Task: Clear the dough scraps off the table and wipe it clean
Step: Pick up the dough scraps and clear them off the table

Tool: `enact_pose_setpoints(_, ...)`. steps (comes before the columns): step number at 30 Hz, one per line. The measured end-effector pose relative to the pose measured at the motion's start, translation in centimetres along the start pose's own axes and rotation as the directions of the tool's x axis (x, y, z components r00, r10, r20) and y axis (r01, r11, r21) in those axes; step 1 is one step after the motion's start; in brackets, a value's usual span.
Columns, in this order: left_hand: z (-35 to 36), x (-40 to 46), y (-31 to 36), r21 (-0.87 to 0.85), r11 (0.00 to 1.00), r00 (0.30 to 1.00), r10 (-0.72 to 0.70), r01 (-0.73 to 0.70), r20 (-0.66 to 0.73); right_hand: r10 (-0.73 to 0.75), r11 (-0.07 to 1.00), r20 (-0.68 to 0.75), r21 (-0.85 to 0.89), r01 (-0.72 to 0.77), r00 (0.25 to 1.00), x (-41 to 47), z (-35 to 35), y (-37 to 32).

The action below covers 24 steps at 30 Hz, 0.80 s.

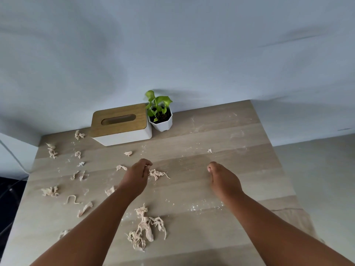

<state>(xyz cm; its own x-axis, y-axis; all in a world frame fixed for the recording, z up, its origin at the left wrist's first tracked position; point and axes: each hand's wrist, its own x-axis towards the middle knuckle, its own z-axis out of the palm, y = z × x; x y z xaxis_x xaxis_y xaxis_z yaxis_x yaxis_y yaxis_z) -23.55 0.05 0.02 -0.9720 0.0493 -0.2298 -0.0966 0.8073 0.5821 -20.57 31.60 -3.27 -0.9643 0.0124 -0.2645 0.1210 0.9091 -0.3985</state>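
Barely started, I'd say. Scraps [145,228] are all over the surface [240,181]: a big stringy clump near the front, a lot more scattered down the left side, one tiny bit far right, plus flour dust in patches. Nothing looks wiped yet.

Left hand [136,177] has its grip curled shut right over a small scrap [156,173], fingertips look pinched on its end, though I can't swear it's actually lifted. Right hand [223,179] is loosely clenched over bare wood; can't tell if anything is in it.

At the back there's a tissue box [123,124] with a plant [160,114] just beside it. One scrap sits right by the box's left corner, so I'd judge that one needs reaching around. Tissues would do for the wipe later.
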Motion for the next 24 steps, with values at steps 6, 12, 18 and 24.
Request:
enact_pose_setpoints(6,1.3,0.5,0.3,0.009,0.999,0.999,0.053,-0.053,-0.008,0.012,1.000,-0.092,-0.018,-0.014,0.996,0.6,0.0,-0.5)
enact_pose_setpoints(12,2.4,0.5,-0.4,0.341,0.931,0.991,0.104,-0.126,0.084,0.031,0.998,-0.131,-0.047,-0.038,0.991,2.4,-0.2,-0.6)
enact_pose_setpoints(18,3.2,0.4,0.0,0.515,0.842,0.985,0.105,-0.162,0.139,0.048,0.997,-0.145,-0.048,-0.055,0.988,5.1,-0.8,-0.2)
enact_pose_setpoints(24,3.4,0.5,0.3,0.530,0.828,0.974,0.083,-0.184,0.209,0.051,0.990,-0.140,-0.125,-0.069,0.989,7.0,-0.5,-0.5)
